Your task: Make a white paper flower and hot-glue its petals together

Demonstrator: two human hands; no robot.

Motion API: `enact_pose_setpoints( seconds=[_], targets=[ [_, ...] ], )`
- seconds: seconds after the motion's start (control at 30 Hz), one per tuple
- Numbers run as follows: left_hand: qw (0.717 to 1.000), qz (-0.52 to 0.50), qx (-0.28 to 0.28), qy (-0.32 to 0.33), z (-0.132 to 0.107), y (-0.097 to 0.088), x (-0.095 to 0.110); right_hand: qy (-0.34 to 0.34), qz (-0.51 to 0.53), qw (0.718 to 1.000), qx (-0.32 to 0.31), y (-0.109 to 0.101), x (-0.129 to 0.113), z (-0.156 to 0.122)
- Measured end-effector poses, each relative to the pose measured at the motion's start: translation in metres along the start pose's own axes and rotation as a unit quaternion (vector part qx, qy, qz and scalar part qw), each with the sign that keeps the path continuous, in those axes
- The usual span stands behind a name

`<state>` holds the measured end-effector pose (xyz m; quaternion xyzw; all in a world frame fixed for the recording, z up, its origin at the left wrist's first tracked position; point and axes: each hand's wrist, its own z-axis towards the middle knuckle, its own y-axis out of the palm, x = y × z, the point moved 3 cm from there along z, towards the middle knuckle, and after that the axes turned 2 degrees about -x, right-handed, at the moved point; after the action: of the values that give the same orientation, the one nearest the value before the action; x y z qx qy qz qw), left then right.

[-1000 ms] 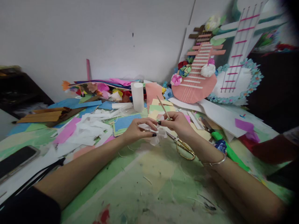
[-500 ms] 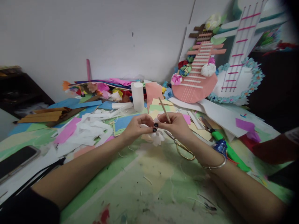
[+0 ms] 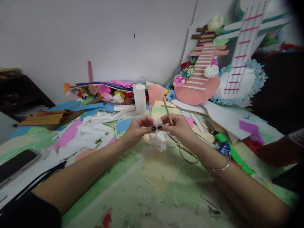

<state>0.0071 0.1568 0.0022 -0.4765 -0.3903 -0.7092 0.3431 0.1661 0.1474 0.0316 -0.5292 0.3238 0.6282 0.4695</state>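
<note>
A wall [image 3: 95, 34] is standing behind your littered green table [image 3: 133, 183]. Your left hand [image 3: 136, 131] and right hand [image 3: 180, 126] are hovering above it, scissors [image 3: 179, 144] lying near the right. Both thumbs are pinching white paper [image 3: 158, 139] between the hands; uneven pulling would be risking a tear. Your right is also holding a stick [image 3: 167, 110].
</note>
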Motion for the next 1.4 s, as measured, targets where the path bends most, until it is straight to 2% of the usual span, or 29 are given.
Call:
enact_pose_setpoints(
  seconds=[0.1, 0.23, 0.47, 0.6, 0.7, 0.77, 0.87, 0.97, 1.27, 1.4],
  targets=[
    [0.999, 0.026, 0.027, 0.023, -0.001, -0.002, 0.000, 0.011, 0.002, 1.000, -0.021, 0.001, 0.001, 0.000],
    [0.997, 0.052, 0.032, 0.041, -0.002, 0.000, 0.003, 0.014, -0.001, 0.999, -0.039, 0.001, 0.002, 0.000],
    [0.999, -0.046, -0.001, 0.014, -0.003, 0.004, 0.005, 0.030, -0.013, 0.997, -0.076, 0.001, 0.001, 0.001],
    [0.999, -0.032, -0.013, 0.006, -0.003, 0.008, 0.006, 0.010, -0.051, 0.997, -0.057, 0.003, 0.001, 0.000],
    [1.000, 0.000, 0.006, -0.001, -0.001, 0.008, 0.005, -0.016, -0.118, 0.992, -0.033, 0.004, 0.000, -0.002],
    [1.000, 0.017, 0.022, -0.005, 0.000, 0.007, 0.004, -0.040, -0.203, 0.978, -0.013, 0.004, -0.004, -0.003],
    [0.999, 0.025, 0.038, -0.023, 0.001, 0.004, 0.002, -0.082, -0.340, 0.937, 0.013, 0.001, -0.015, -0.006],
    [0.998, 0.035, 0.054, -0.029, 0.001, 0.001, 0.003, -0.117, -0.418, 0.900, 0.017, -0.005, -0.023, -0.007],
    [0.996, 0.048, 0.069, -0.038, 0.000, 0.000, 0.001, -0.120, -0.526, 0.842, 0.022, -0.013, -0.018, -0.006],
    [0.995, 0.042, 0.076, -0.038, -0.001, 0.000, 0.002, -0.138, -0.537, 0.832, 0.022, -0.009, -0.015, -0.007]
  ],
)
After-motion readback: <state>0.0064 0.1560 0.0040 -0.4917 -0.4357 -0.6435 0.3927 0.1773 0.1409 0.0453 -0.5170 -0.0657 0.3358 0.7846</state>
